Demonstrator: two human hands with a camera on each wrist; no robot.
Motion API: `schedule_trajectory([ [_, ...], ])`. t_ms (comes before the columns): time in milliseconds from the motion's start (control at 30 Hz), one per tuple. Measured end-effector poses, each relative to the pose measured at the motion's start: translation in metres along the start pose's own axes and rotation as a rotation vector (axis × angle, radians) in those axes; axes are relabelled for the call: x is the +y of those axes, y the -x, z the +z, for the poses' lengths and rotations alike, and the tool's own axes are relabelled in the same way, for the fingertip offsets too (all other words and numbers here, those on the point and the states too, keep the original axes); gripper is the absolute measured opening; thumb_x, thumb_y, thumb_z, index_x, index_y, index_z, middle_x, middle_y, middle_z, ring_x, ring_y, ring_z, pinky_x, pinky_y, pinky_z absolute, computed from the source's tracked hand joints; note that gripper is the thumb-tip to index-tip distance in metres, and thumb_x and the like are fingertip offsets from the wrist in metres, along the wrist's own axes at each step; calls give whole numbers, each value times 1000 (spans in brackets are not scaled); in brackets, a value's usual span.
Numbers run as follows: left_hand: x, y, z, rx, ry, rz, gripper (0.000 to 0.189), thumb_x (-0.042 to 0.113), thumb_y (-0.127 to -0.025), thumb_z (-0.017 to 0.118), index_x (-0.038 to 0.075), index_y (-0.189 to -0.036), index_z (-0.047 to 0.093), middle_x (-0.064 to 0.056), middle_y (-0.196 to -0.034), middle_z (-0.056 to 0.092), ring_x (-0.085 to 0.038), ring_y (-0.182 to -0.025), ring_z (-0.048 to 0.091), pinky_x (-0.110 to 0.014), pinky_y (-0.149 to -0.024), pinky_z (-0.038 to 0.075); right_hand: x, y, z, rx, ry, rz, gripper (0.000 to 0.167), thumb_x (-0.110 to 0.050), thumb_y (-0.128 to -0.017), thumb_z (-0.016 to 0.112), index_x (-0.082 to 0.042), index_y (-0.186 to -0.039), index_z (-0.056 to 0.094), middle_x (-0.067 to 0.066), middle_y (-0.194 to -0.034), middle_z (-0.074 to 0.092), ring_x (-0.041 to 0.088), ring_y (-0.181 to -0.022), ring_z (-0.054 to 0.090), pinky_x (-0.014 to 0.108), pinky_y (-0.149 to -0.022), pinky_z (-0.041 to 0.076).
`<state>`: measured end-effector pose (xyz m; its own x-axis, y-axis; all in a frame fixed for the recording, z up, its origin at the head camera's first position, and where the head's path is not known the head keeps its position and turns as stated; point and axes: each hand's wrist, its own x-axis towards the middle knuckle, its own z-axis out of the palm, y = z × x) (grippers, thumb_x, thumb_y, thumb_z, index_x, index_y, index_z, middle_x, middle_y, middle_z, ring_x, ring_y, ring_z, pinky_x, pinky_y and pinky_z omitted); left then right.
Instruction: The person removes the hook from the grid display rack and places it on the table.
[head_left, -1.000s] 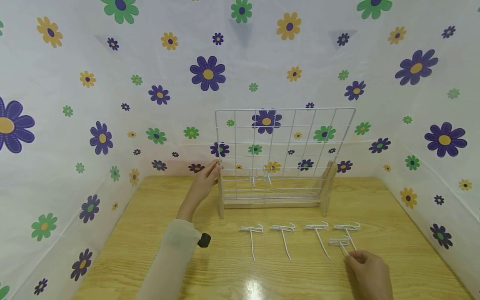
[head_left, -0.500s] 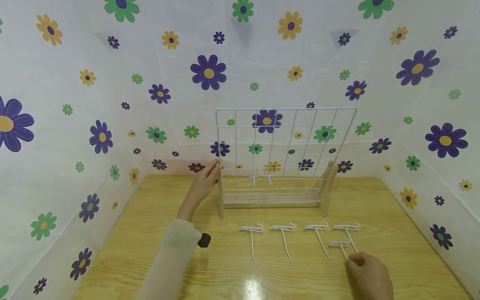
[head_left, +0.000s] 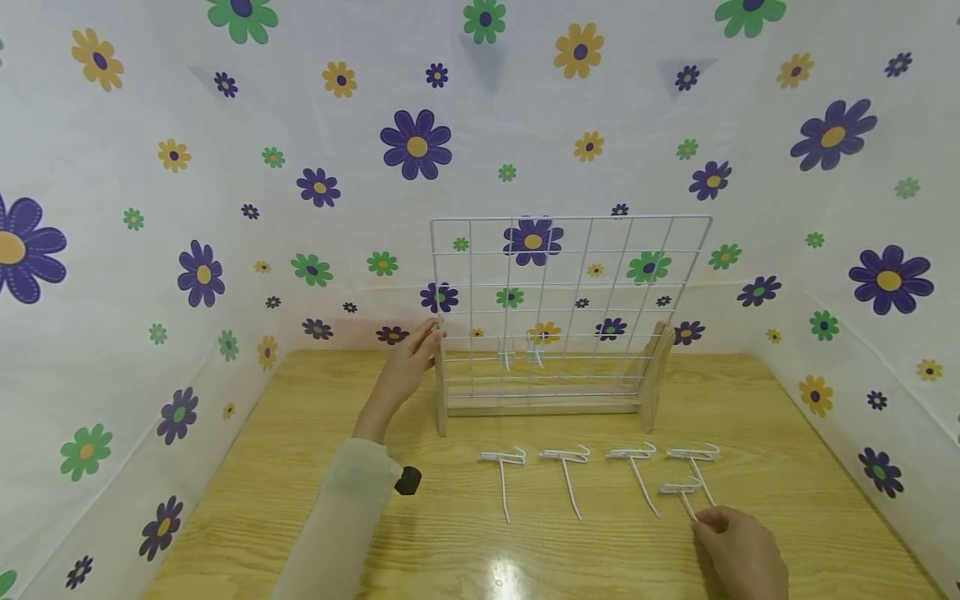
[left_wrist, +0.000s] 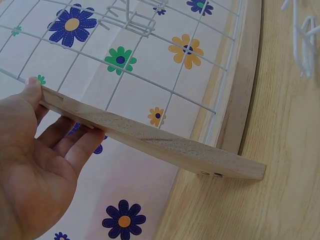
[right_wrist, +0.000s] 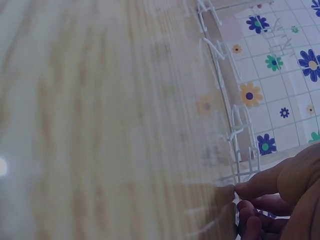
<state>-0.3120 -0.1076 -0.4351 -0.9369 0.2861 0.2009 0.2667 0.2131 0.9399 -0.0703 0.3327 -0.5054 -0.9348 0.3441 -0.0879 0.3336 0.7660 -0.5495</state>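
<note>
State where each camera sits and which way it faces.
Head: above the table, facing forward and down at the wire grid rack and white hooks; both hands show.
Left wrist: beside the left hand, facing the rack's wooden foot.
Right wrist: low over the table, facing the hooks; right hand's fingers show.
All share the rack.

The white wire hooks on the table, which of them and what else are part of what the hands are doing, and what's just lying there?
In hand:
- right hand, pinching the fifth hook
- left hand, holding the wooden stand of the wire grid

Lying about:
- four hooks in a row
- two hooks already on the grid
- table
</note>
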Motion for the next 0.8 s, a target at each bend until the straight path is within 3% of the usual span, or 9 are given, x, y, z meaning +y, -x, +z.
schedule_trajectory([
  [567, -3, -2, -1, -1, -3, -8, 60, 44, -111, 45, 15, -163, 34, -19, -155, 49, -39, -141, 47, -45, -109, 51, -1, -1, -1, -39, -3, 15, 22, -18, -95, 72, 2, -104, 75, 20, -98, 74, 40, -90, 69, 54, -70, 59],
  [800, -2, -1, -1, -7, -14, -1, 62, 45, -111, 44, 13, -163, 32, -19, -156, 47, -40, -141, 46, -45, -109, 50, 1, -4, -3, -71, -32, 16, 34, -27, -98, 67, 4, -110, 73, 26, -111, 72, 54, -110, 62, 67, -87, 54],
])
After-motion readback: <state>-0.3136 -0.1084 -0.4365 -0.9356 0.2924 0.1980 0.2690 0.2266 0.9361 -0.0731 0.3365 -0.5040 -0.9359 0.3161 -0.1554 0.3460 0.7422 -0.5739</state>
